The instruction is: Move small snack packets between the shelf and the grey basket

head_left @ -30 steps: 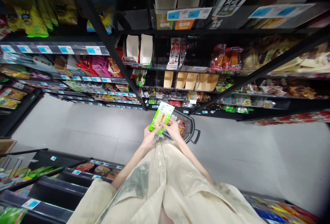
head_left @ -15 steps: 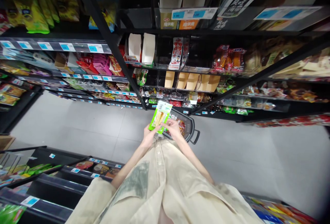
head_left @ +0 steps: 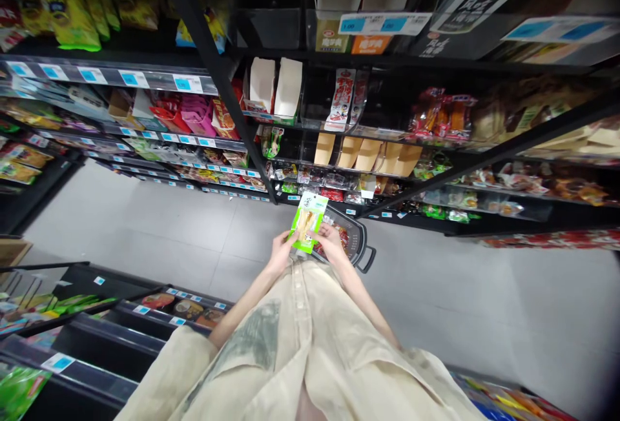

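Note:
A green and white snack packet (head_left: 307, 217) with a clear window, showing pale yellow pieces inside, is held up in front of my body. My left hand (head_left: 281, 250) pinches its left edge, thumb on the front. On the opposite edge, my right hand (head_left: 330, 241) grips the packet with its thumb also on the front. Below and behind it stands a dark grey shopping basket (head_left: 357, 234) with reddish packets inside; the packet and my hands hide its left part.
Black shelving (head_left: 213, 40) ahead carries snack bags, cardboard display boxes (head_left: 357, 153) and price tags. Red and orange packets (head_left: 443, 117) lie on the right shelf. Grey tiled floor (head_left: 194, 227) runs between this and a lower rack (head_left: 111, 337) at the near left.
The packet has turned more upright, and my left hand has shifted to its left edge. The shelves have slid slightly rightward in view.

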{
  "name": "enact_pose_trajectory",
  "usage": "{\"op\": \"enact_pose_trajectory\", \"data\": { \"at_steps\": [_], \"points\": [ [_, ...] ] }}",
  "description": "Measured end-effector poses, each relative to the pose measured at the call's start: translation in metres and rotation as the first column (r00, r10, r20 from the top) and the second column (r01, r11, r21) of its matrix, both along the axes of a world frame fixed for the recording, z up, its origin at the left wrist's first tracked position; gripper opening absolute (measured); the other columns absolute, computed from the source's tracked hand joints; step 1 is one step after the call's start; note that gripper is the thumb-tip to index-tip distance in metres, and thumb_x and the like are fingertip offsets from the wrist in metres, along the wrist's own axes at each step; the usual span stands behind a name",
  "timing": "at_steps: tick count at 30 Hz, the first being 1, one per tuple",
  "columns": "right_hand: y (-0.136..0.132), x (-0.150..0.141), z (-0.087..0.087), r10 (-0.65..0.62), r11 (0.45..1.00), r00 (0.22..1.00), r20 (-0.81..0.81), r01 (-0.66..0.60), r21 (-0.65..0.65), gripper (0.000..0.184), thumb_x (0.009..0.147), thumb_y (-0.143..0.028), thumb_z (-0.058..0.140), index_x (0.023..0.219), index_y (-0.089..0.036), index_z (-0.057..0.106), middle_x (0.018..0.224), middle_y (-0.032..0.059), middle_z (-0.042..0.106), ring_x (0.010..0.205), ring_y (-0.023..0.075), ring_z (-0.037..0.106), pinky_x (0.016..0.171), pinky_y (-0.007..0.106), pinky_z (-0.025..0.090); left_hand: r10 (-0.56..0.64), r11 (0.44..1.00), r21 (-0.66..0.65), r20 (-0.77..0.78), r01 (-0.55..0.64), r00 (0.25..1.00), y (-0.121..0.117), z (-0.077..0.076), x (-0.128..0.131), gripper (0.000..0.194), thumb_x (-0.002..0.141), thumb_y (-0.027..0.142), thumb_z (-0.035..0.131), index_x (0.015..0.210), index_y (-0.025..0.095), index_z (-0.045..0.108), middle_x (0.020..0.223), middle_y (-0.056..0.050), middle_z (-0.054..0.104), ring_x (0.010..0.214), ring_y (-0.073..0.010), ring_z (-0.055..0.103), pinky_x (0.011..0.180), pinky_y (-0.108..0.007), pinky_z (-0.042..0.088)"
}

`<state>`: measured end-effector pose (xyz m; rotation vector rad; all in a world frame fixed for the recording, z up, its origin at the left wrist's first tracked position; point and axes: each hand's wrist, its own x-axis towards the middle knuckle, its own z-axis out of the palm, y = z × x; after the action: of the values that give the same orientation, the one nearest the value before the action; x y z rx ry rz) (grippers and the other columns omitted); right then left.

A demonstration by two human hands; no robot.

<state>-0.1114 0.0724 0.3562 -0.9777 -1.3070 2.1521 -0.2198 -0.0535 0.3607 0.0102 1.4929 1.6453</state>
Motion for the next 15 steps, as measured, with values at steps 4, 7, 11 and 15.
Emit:
{"op": "enact_pose_trajectory", "data": {
  "at_steps": [4,7,11,15],
  "points": [
    [-0.001,0.007,-0.001,0.25,0.966,0.968,0.031,-0.247,-0.079,0.045,0.064,-0.051,0.092,0.093,-0.019,0.078,0.09,0.0075,0.082,0.083,0.0254,0.076,0.078,0.038,0.06,0.02,1.0,-0.012,0.024,-0.02,1.0,-0.003,-0.001,-0.003,0.047,0.062,0.05,0.093,0.09,0.014,0.082,0.094,-0.011,0.079,0.084,-0.0207,0.071,0.079,-0.03,0.052],
    [-0.005,0.011,-0.006,0.448,0.893,0.889,0.096,-0.439,-0.104,0.048,0.061,-0.055,0.093,0.086,-0.016,0.08,0.081,0.0068,0.08,0.07,0.0218,0.073,0.071,0.036,0.059,0.029,1.0,-0.01,0.082,-0.028,0.996,-0.003,0.002,-0.006,0.048,0.058,0.049,0.096,0.087,0.013,0.082,0.093,-0.01,0.079,0.083,-0.0203,0.07,0.078,-0.03,0.052],
    [-0.008,0.009,-0.017,0.478,0.878,0.87,0.124,-0.47,-0.086,0.051,0.059,-0.062,0.092,0.073,-0.015,0.078,0.066,0.005,0.076,0.059,0.0185,0.069,0.066,0.034,0.058,0.04,0.999,0.015,0.11,-0.042,0.993,-0.002,0.004,-0.007,0.047,0.056,0.047,0.097,0.084,0.013,0.082,0.09,-0.01,0.079,0.081,-0.0189,0.07,0.077,-0.029,0.052],
    [-0.005,0.005,-0.021,0.414,0.91,0.902,0.118,-0.411,-0.056,0.05,0.061,-0.063,0.091,0.072,-0.016,0.078,0.067,0.0054,0.076,0.059,0.018,0.068,0.064,0.032,0.056,0.061,0.998,0.025,0.122,-0.065,0.991,-0.002,0.002,-0.008,0.051,0.056,0.05,0.098,0.086,0.013,0.082,0.091,-0.011,0.08,0.078,-0.0189,0.071,0.077,-0.03,0.054]
  ]
}}
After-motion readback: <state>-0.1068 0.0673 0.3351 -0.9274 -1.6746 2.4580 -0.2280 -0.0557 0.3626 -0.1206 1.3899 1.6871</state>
